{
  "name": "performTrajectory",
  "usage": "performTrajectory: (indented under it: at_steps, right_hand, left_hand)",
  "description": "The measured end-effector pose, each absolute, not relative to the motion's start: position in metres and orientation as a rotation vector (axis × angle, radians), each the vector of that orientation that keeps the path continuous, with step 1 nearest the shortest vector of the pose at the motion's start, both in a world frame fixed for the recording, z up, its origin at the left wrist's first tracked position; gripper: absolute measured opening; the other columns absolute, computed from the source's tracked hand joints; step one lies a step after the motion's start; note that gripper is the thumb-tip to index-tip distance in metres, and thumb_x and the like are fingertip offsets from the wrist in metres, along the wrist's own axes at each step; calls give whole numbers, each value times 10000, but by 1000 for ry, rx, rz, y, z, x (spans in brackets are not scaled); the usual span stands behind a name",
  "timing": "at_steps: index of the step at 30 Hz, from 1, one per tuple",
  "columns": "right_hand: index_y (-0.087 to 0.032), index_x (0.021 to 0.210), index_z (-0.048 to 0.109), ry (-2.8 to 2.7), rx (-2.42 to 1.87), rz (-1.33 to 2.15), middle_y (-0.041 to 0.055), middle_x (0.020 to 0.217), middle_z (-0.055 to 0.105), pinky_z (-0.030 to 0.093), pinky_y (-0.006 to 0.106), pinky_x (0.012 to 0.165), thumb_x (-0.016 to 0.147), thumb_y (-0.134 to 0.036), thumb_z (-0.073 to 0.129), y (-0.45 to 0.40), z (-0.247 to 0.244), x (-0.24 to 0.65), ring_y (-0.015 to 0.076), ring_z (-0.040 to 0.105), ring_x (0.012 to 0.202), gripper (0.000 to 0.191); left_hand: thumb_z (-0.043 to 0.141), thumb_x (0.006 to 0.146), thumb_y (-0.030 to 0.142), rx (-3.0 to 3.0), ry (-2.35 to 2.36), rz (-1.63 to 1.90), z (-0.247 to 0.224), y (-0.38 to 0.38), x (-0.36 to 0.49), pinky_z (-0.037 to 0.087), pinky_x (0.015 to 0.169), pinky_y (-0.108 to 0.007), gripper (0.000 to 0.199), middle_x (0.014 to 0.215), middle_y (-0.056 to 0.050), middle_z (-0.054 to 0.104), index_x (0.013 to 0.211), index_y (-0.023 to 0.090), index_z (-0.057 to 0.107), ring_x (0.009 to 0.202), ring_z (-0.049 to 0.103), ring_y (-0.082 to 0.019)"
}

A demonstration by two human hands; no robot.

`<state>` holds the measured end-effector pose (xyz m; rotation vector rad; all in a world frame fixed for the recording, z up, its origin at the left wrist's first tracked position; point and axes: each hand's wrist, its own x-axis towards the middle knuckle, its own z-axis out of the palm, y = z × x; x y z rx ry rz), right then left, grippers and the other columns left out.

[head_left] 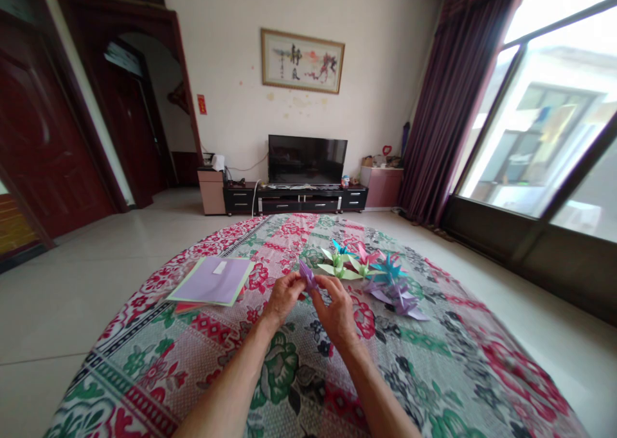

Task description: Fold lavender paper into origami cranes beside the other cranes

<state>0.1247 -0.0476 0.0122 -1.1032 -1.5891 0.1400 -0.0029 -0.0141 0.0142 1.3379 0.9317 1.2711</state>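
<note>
Between both hands, a little above the table, is a folded piece of purple paper (307, 274) with a pointed upper end. My left hand (285, 295) pinches its left side, fingers closed. On the other side my right hand (336, 304) grips it between thumb and fingers. Just right of my right hand lie several folded paper cranes: light green ones (340, 266), blue ones (389, 270), pink ones (367, 255) and purple ones (403, 300). The lower part of the held paper is hidden by my fingers.
A stack of coloured paper sheets (212, 282), purple on top with a small white slip (220, 268), lies to the left. A flowered cloth (202, 380) covers the round table. Beyond it stand a television (307, 160) and a low black cabinet (299, 203).
</note>
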Motion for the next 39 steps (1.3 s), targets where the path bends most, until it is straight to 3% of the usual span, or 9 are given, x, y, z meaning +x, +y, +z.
performTrajectory:
  at_steps: [15,24,39]
  right_hand:
    - [-213,907,605,-1612,-1072,21,49,925,568,479,294,768,771,-166,544,-50,11,119,166,568,857,156]
    - [-240,909,651,-1620,-1112,-62,47,876,555,466,328,755,802,-194,527,-50,9,120,175,547,840,170]
    - [-218,883,615,-1639,-1137,-2,43,875,611,456,299,754,826,-213,520,-51,7,121,171,577,829,112]
  left_hand:
    - [650,673,285,1104,674,1279,16,-18,0,466,652,-230,150,714,-9,645,713,144,619,695,583,-127]
    - [641,681,286,1101,629,1250,15,-18,0,480,752,-298,203,838,-54,676,821,142,669,828,609,-183]
    - [650,654,247,1018,581,1242,16,-17,1,477,754,-309,183,835,-64,684,797,134,668,842,616,-201]
